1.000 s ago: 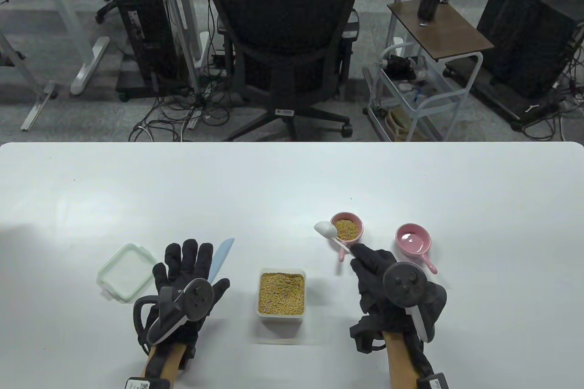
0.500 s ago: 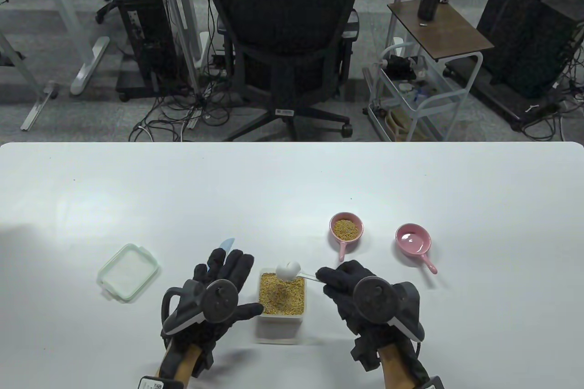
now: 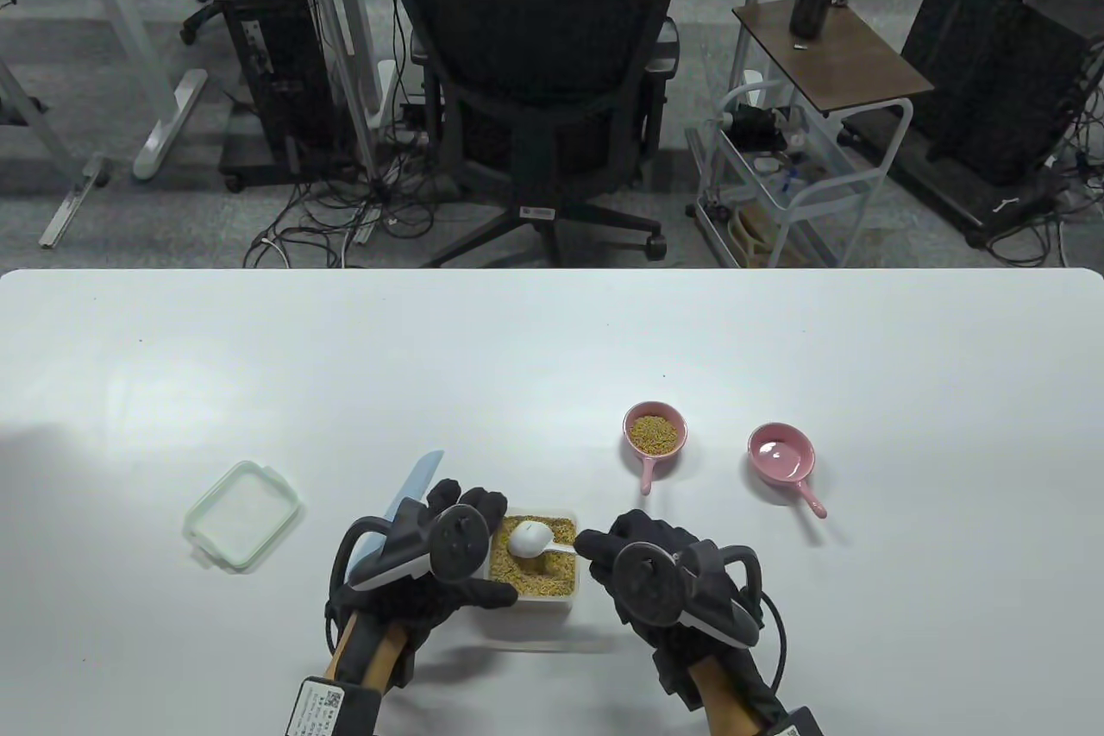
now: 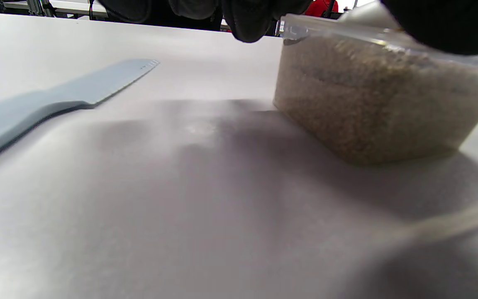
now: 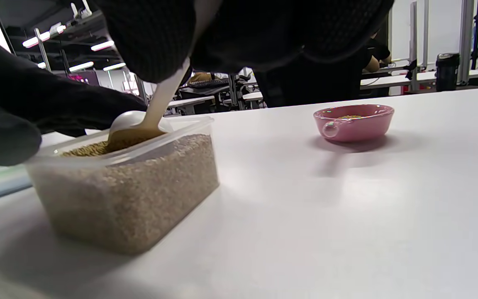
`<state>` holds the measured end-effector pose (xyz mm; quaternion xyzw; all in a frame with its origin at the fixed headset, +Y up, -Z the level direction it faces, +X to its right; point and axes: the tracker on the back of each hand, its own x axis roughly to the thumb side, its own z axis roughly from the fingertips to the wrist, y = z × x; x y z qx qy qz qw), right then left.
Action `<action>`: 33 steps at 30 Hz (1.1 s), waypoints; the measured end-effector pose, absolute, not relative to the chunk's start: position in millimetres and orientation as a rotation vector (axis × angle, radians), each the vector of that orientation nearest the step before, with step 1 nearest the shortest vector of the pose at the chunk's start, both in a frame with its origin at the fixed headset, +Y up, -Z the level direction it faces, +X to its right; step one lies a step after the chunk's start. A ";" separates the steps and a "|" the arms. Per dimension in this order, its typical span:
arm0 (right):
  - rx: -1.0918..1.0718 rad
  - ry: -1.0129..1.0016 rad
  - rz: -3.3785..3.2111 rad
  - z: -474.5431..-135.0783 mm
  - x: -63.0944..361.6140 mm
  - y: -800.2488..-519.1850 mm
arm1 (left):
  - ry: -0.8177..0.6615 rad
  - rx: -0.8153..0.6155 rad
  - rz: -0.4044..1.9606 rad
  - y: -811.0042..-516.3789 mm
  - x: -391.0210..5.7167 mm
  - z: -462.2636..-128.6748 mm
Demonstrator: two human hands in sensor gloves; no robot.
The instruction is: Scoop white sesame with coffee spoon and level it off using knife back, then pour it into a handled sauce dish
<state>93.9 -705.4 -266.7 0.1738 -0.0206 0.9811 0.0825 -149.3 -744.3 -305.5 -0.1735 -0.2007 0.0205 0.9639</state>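
Right hand (image 3: 655, 576) pinches the handle of the white coffee spoon (image 3: 528, 538), fingers curled round it; spoon bowl is turned down and dug into the sesame (image 3: 552, 568) inside the clear plastic container (image 3: 565, 596). In the right wrist view the spoon (image 5: 139, 122) sits at the near corner of the container (image 5: 131, 195), bowl partly buried in the grain. Left hand (image 3: 431, 563) holds the container's left side, fingers over the far-left rim and thumb stretched along the front edge, so it is clamped on the container. In the left wrist view gloved fingertips (image 4: 247, 20) touch the container rim (image 4: 347, 35). Pale blue knife (image 3: 405, 503) lies flat on the white surface (image 3: 552, 356) just left of the left hand, blade tip pointing away from the person, partly hidden by the tracker; nobody holds it. Left wrist view shows the knife (image 4: 56, 99) flat on the surface, apart from the container. Pink handled sauce dish with sesame in it (image 3: 655, 431) stands up-right of the container, well apart from it. Second pink handled dish (image 3: 781, 455), no sesame visible in it, sits right of the first. Container lid (image 3: 241, 515) lies on the surface at left. Office chair (image 3: 535, 97) beyond the surface's far edge.
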 end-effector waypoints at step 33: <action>-0.027 0.700 2.048 -296.0 130.8 -761.4 | -0.395 -0.367 0.035 -743.6 -148.0 -304.9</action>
